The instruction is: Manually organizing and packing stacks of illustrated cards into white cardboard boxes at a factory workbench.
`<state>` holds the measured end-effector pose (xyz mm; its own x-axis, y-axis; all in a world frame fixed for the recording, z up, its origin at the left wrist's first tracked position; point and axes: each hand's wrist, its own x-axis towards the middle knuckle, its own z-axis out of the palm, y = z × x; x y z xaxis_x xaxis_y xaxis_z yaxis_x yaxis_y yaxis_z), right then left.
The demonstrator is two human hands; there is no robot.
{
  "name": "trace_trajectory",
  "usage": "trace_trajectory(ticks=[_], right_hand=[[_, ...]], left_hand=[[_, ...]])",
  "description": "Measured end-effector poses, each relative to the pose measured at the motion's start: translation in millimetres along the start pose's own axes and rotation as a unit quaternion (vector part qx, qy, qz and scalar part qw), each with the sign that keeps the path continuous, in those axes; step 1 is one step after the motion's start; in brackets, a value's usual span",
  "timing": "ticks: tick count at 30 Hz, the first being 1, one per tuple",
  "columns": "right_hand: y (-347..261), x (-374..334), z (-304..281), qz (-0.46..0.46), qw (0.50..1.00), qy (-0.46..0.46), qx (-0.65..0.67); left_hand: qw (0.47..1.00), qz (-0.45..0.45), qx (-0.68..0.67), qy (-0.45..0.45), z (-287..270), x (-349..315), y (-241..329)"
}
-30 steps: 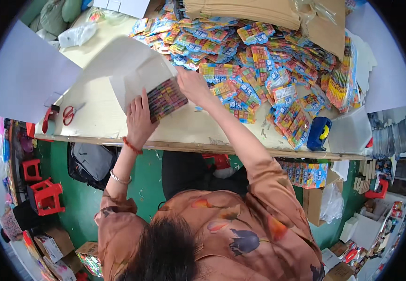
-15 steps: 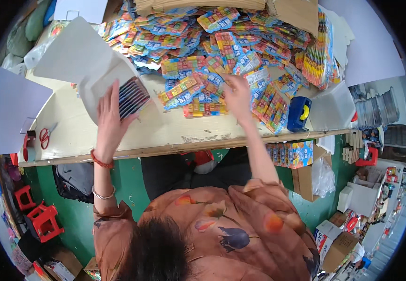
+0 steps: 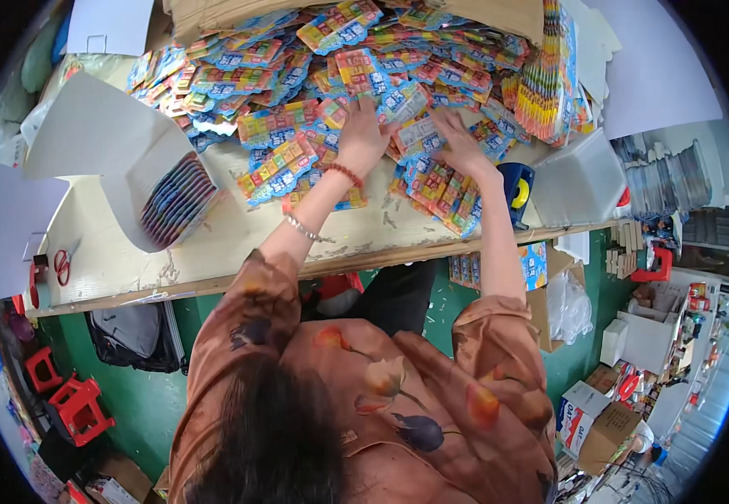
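Observation:
Both of my hands reach into a heap of colourful flat packets (image 3: 276, 164) spread over the table. My left hand (image 3: 366, 139), with a red bead bracelet and a silver bangle on its arm, rests on packets near the middle, fingers stretched out and thumb apart. Just to its right, my right hand (image 3: 463, 149) lies on more packets with its fingers spread. Between the two sits a packet (image 3: 415, 134) showing a pale panel. Neither hand visibly grips anything. At the left stands an open white box (image 3: 121, 189) holding a row of packets (image 3: 181, 197) on edge.
A blue tape dispenser (image 3: 514, 191) and a clear plastic bin (image 3: 570, 181) stand right of my right hand. A cardboard box (image 3: 541, 13) edges the heap at the back. Red scissors (image 3: 63, 267) lie near the table's front left. Upright packets (image 3: 549, 76) stand at the far right.
My left hand has left the white box and moved right onto the heap. My right hand has opened out and shifted a little right relative to the packets. The view has shifted slightly.

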<state>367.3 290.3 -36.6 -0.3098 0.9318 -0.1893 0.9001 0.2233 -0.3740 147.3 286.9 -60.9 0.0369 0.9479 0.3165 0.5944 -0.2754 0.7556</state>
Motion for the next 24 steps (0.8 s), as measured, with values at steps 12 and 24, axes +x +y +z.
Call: trace_trajectory(ticks=[12, 24], right_hand=[[35, 42, -14, -0.078, 0.935, 0.198, 0.283], [-47, -29, 18, -0.098, 0.913, 0.394, 0.04]], left_hand=[[0.998, -0.041, -0.057, 0.005, 0, 36, -32], [0.974, -0.151, -0.135, -0.098, -30, -18, -31]])
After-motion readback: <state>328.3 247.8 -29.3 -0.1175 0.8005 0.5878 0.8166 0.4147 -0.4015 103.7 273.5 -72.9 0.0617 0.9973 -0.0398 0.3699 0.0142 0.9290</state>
